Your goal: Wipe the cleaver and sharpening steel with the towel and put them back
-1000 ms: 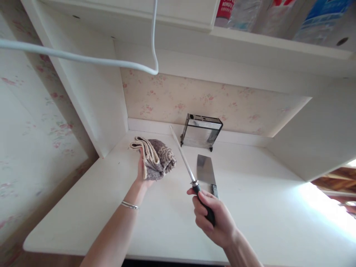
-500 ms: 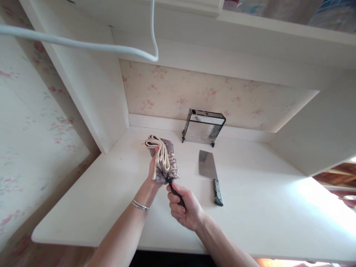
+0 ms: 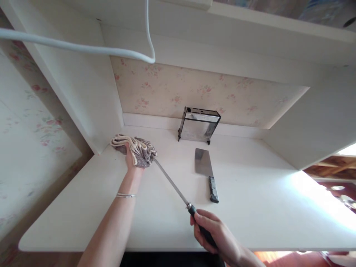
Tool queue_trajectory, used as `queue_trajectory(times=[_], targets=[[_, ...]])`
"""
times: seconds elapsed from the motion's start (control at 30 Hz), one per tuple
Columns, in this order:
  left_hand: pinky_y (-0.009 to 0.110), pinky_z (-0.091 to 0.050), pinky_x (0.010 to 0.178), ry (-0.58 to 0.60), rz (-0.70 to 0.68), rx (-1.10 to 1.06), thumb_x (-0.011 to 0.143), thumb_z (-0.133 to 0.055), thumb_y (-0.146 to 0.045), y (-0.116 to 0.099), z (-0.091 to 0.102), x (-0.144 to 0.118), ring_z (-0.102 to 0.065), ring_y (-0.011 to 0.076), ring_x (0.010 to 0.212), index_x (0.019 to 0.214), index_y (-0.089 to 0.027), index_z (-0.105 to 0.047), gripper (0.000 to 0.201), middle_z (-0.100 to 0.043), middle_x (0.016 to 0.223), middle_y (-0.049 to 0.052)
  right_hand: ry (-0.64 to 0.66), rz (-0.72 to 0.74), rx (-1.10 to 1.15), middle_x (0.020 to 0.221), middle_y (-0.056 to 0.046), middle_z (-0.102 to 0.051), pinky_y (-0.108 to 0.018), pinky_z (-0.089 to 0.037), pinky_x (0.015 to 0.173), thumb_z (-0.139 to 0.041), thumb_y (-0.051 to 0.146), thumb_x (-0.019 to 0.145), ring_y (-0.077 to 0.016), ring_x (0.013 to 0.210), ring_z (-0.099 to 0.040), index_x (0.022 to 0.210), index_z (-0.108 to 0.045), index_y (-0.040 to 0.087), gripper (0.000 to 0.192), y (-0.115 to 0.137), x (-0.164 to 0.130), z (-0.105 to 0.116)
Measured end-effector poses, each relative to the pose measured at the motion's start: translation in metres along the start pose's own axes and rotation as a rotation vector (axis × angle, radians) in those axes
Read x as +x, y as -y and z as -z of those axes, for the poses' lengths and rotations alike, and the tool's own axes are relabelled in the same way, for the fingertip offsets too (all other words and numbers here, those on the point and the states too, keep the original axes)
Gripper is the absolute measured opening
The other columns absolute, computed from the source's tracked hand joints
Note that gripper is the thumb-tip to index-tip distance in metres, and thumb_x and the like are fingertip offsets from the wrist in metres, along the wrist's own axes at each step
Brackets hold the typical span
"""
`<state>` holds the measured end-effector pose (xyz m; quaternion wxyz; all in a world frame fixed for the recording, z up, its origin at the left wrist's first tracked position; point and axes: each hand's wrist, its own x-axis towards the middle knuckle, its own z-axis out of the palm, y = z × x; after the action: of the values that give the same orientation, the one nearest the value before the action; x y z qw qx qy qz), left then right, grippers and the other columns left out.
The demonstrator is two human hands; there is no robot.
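Note:
My left hand (image 3: pixel 130 158) grips a folded brown and beige cloth (image 3: pixel 135 150) above the white counter (image 3: pixel 250 200), with the cloth wrapped around the tip of a honing steel (image 3: pixel 171 182). My right hand (image 3: pixel 215 233) holds the steel by its black handle near the counter's front edge. The metal rod runs up and left from that handle into the cloth. A cleaver (image 3: pixel 206 171) with a black handle lies flat on the counter to the right of the rod, touched by neither hand.
A shiny metal knife holder (image 3: pixel 198 124) stands against the floral back wall. A white cable (image 3: pixel 83 46) hangs across the upper left. Cabinet walls close in left and right, and a shelf with packages sits overhead.
My right hand has pulled the steel back toward me, so the rod has slid out of the cloth down to its tip. My left hand with the cloth has shifted left.

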<state>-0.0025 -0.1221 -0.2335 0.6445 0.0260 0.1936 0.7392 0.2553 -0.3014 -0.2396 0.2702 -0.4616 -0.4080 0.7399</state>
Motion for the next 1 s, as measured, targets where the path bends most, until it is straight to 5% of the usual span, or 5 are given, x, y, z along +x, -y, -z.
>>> queue_trajectory(times=[0.1,0.23,0.43,0.67,1.0], targets=[[0.031,-0.055,0.069,0.062,-0.159,-0.022,0.09,-0.034,-0.056,-0.012,0.004,0.0,-0.066,0.0161,0.076,0.09,-0.029,-0.066,0.042,-0.07,0.08,-0.002,-0.231,0.107,-0.332,0.059,0.004,-0.055,-0.019,-0.024,0.04,-0.037,0.048,0.091,-0.0056,0.04,-0.037,0.081,-0.049,0.018,0.035,0.012,0.001,0.012],[0.037,-0.055,0.072,0.137,-0.125,0.077,0.086,-0.043,-0.054,-0.012,0.007,-0.007,-0.067,0.0216,0.085,0.101,-0.027,-0.065,0.038,-0.071,0.093,0.002,-0.48,0.16,-0.799,0.057,0.002,-0.059,-0.022,-0.032,0.052,-0.035,0.039,0.092,-0.0102,0.052,-0.049,0.069,-0.053,0.019,0.036,0.034,0.025,0.024],[0.039,-0.055,0.071,0.093,0.034,0.141,0.082,-0.046,-0.061,-0.003,0.001,-0.013,-0.067,0.0231,0.083,0.109,-0.028,-0.062,0.046,-0.07,0.093,0.004,-0.707,0.09,-1.069,0.072,-0.005,-0.066,-0.024,-0.033,0.055,-0.036,0.031,0.09,-0.0164,0.06,-0.059,0.112,-0.057,0.018,0.033,0.043,0.055,0.03],[0.038,-0.054,0.075,0.074,0.107,0.168,0.083,-0.048,-0.057,0.008,-0.006,-0.022,-0.066,0.0223,0.088,0.113,-0.027,-0.061,0.044,-0.07,0.098,0.004,-0.754,0.011,-1.407,0.083,-0.017,-0.069,-0.032,-0.041,0.064,-0.036,0.035,0.09,-0.026,0.075,-0.065,0.083,-0.069,0.014,0.04,0.042,0.067,0.021],[0.042,-0.049,0.091,0.198,0.251,0.147,0.088,-0.046,-0.042,0.016,0.01,-0.024,-0.061,0.0241,0.106,0.114,-0.03,-0.061,0.033,-0.07,0.102,0.003,-0.571,0.095,-1.491,0.082,-0.022,-0.068,-0.038,-0.047,0.064,-0.042,0.036,0.086,-0.031,0.076,-0.066,0.08,-0.072,0.01,0.041,0.05,0.082,0.009]])
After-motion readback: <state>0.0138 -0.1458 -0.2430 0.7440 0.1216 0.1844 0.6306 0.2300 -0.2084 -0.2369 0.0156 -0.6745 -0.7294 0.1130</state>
